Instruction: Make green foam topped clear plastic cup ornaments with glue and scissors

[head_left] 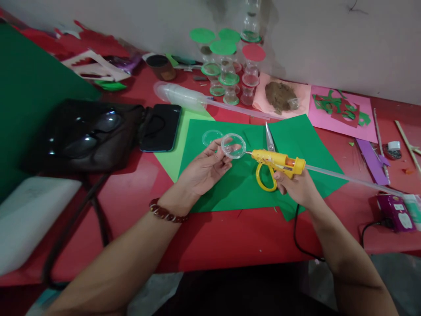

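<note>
Between the thumb and fingers of my left hand point(204, 170) is a small round clear plastic cup point(234, 145), its open rim facing me. My right hand point(298, 188) grips a yellow hot glue gun point(274, 159), whose nozzle meets or nearly meets the cup's rim. A long clear glue stick point(345, 178) sticks out behind the gun. Under the gun lie scissors point(269, 139) with yellow handles, on green paper point(226, 193). Another clear round plastic piece point(210, 137) rests on the paper behind my left hand.
Hourglass-shaped cup stacks point(228, 79) with green and red discs stand by the wall. Brown sand point(279, 96) and paper scraps point(342, 109) lie on pink sheets. At left are a phone point(161, 128), sunglasses point(95, 131) and a dark bag point(46, 127). A purple box point(394, 213) sits right.
</note>
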A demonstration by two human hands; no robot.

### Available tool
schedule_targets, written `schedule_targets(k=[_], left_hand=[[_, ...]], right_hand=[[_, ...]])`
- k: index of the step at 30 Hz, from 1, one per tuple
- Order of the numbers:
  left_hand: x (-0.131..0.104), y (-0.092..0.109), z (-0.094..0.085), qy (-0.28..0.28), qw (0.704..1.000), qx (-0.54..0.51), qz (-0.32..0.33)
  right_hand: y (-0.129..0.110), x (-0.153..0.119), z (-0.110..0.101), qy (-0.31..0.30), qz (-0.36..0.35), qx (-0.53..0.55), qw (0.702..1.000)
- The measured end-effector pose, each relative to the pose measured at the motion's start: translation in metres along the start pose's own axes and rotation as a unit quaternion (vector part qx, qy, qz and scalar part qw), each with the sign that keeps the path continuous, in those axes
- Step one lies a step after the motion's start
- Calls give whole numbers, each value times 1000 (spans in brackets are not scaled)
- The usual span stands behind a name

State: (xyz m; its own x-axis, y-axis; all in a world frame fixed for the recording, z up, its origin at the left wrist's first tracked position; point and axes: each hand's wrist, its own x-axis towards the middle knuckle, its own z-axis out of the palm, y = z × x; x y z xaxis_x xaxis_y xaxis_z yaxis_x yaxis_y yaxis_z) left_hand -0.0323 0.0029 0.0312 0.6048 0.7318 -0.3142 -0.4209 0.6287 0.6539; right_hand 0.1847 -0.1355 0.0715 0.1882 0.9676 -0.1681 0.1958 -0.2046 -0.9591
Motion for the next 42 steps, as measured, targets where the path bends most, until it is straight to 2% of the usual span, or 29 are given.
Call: schedule_targets(k=[11, 20, 26, 33, 39, 42], left_hand=[[2, -1, 2, -16, 999, -10, 33], [0, -1, 4, -17, 999, -14, 31], [2, -1, 3, -5, 1000, -19, 18], [0, 1, 3, 3, 1000, -21, 6], [1, 0, 2, -1, 1000, -26, 3], [1, 0, 1, 4, 999, -32, 2]], right_hand=[[1, -4, 6, -9, 3, -8, 1000], [1, -5, 8, -37, 12, 13, 999], [3, -3, 3, -7, 3, -9, 1000], [2, -2, 1, -3, -1, -21, 1000], [4, -1, 3, 2, -1, 36, 999], [0, 1, 2, -16, 1, 76, 997]])
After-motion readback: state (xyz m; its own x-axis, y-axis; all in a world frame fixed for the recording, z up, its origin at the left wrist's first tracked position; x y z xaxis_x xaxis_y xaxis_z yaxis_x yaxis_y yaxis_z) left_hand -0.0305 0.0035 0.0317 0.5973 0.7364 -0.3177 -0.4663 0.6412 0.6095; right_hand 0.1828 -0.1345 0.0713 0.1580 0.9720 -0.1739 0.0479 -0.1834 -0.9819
